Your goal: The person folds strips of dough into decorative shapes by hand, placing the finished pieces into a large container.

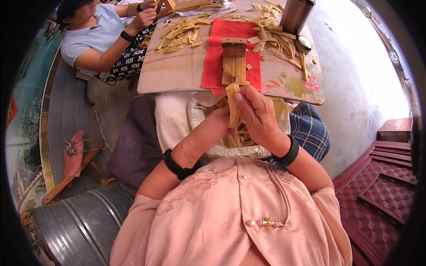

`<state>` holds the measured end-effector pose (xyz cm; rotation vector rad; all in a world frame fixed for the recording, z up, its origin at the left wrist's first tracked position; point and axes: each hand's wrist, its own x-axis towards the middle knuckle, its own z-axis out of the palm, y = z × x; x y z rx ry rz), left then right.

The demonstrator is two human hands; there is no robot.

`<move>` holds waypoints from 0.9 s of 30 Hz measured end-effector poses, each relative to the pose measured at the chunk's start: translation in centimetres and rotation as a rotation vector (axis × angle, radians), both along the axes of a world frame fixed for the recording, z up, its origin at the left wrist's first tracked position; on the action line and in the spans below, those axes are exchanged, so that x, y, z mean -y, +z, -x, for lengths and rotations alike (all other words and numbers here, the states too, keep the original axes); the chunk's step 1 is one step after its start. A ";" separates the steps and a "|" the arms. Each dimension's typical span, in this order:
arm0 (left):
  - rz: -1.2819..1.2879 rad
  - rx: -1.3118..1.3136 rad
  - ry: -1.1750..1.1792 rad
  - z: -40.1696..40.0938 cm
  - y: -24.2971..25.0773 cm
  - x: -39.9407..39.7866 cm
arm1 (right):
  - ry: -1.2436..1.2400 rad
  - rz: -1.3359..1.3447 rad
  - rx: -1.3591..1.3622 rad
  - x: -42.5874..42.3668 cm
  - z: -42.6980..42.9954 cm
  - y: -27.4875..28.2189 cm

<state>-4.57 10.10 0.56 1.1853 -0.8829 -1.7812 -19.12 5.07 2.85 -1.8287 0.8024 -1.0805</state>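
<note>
A pale yellow, fibrous dried strip (pixel 234 109) stands nearly upright between my hands, above my lap. My right hand (pixel 260 114) pinches its upper part between thumb and fingers. Lower down, my left hand (pixel 218 121) has hold of the strip, its fingertips partly hidden behind it. Under both hands lies an open white woven sack (pixel 248 152) with more yellow strips (pixel 235 140) inside. Just beyond the strip, a small wooden block tool with a raised crosspiece (pixel 234 63) rests on a red cloth (pixel 213 55) at the table's near edge.
On the table (pixel 179 74), piles of yellow strips (pixel 181 35) lie left and right of the cloth. A steel flask (pixel 297 16) and its lid (pixel 303 44) stand at right. Another person (pixel 96 43) works at the left. A metal drum (pixel 83 222) is beside me.
</note>
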 end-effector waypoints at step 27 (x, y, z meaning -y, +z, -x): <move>0.616 0.296 0.246 -2.2 1.6 0.5 | 0.340 -0.625 0.113 -0.4 2.1 1.7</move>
